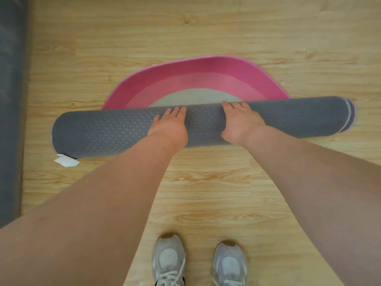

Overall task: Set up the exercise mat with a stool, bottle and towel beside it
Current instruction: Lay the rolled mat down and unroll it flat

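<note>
Floor: mat, mostly rolled, grey backing outward, pink part flat beyond; long axis left to right, right end slightly farther off. Left hand and right hand: unclenched, palms pressing the roll near its middle. Likely best drawn toward the shoes with even pressure, so both ends unroll together.

Quick count: one rolled grey exercise mat, one round pink rug, one small white tag. Two bare hands, a left hand and a right hand. Two grey lace-up sneakers, a left sneaker and a right sneaker. Plus one dark grey piece of furniture, can't tell what kind. One wooden floor.
</note>
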`<state>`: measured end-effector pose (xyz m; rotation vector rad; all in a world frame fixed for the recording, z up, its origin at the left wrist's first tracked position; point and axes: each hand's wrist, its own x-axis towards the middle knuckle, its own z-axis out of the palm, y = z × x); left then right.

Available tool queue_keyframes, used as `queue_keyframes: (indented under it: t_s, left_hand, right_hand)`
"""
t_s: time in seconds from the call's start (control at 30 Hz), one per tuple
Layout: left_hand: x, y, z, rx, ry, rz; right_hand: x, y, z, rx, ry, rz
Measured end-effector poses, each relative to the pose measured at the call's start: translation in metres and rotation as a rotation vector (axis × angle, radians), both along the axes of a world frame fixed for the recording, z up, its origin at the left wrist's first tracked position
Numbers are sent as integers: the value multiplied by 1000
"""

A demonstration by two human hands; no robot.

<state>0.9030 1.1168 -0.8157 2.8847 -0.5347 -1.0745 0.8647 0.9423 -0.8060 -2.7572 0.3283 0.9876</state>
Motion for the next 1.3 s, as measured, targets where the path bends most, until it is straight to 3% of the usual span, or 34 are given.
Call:
queue_keyframes:
  t_s: [0.23, 0.6, 0.77, 0.9, 1.03, 1.3]
  left_hand:
    - [-32, 3, 12, -12, -77, -3]
    - [-98, 13, 16, -6, -144, -128]
    - [-125, 22, 12, 27, -172, -206]
    - [-155, 34, -1, 36, -140, -174]
    - [-189, 48, -8, 82, -49, -149]
    - [-255, 46, -13, 90, -203, -184]
  right_hand:
    - [-19, 13, 9, -40, 109, 12]
    - [-77, 31, 8, -93, 47, 7]
    - [-108, 36, 2, -134, 151, 8]
    - [-147, 44, -6, -226, 121, 164]
    - [-180, 49, -11, -191, 97, 198]
    - [-222, 56, -15, -280, 116, 330]
